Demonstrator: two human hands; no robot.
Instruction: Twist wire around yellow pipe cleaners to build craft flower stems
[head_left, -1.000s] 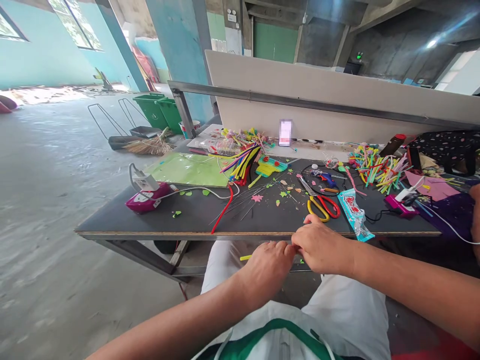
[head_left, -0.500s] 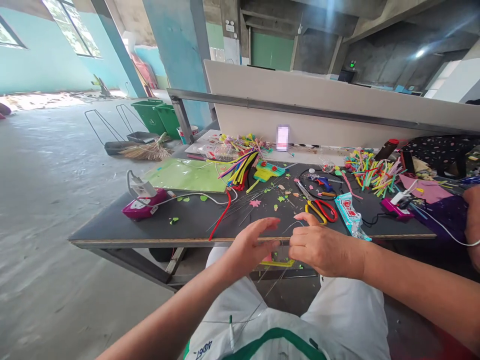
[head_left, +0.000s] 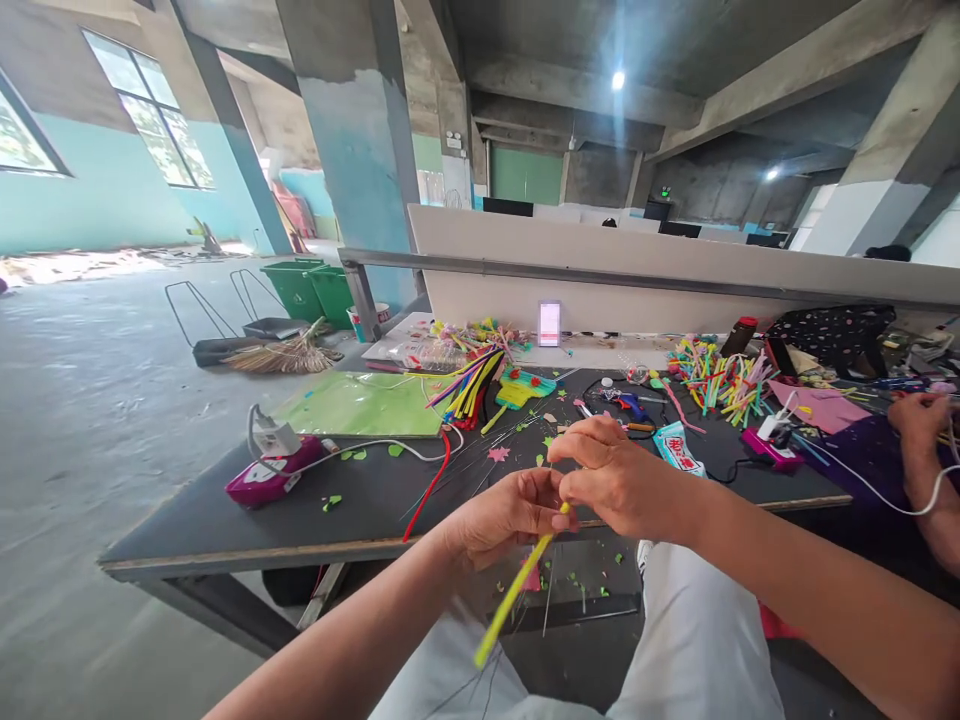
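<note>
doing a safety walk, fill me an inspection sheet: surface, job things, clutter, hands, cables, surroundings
Surface: dark table, strewn with small green scraps and a pink star
Job things: yellow strip, its loose end hanging low
Clutter: green sheet, bundle of coloured strips, glue gun, blue wrapper
Hands: left hand holds the strip; right hand close against it, its own grip hidden; another person's hand near the right edge
Cables: white cable crosses part of the table from a purple power block
Surroundings: green bins beyond the table's left side, broom on the floor

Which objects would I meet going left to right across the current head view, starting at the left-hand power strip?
Purple power strip → red fuzzy stick → yellow fuzzy stick → blue snack packet → second power strip.
</note>
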